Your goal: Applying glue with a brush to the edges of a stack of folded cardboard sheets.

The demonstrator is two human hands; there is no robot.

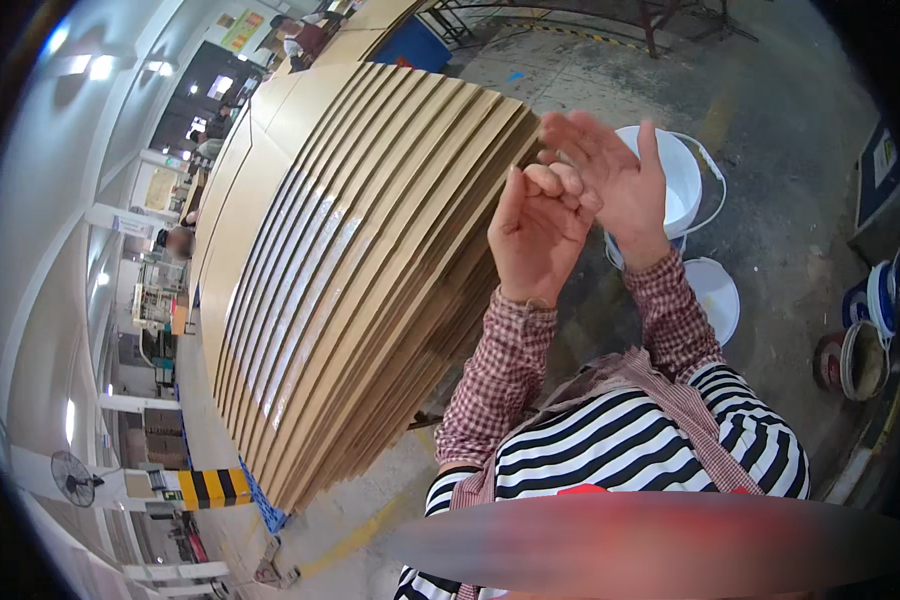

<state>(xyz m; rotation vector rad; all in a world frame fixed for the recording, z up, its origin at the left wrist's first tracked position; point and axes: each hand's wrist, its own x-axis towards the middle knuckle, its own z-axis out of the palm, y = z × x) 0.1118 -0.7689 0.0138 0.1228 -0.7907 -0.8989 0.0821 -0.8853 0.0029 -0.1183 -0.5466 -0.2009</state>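
Note:
My left hand (542,240) is raised, palm facing me, with its fingers half curled and its thumb apart. Close beside it, my right hand (625,185) is held up with fingers stretched and thumb spread, slightly blurred at the fingertips. The left fingers overlap the right palm's edge in this view; whether they touch, I cannot tell. Neither palm shows anything in it. Both forearms wear checked sleeves. Left of my hands lies a large stack of flat brown boards (410,200), their edges stepped like a fan. A shiny glare patch (305,270) crosses several boards.
An open white bucket (678,185) with a handle stands right of my hands, and a round white container (713,298) sits nearer. Further right are a reddish used bucket (860,362) and a blue-and-white bucket (881,298). A blue bin (412,46) and co-workers are beyond the boards.

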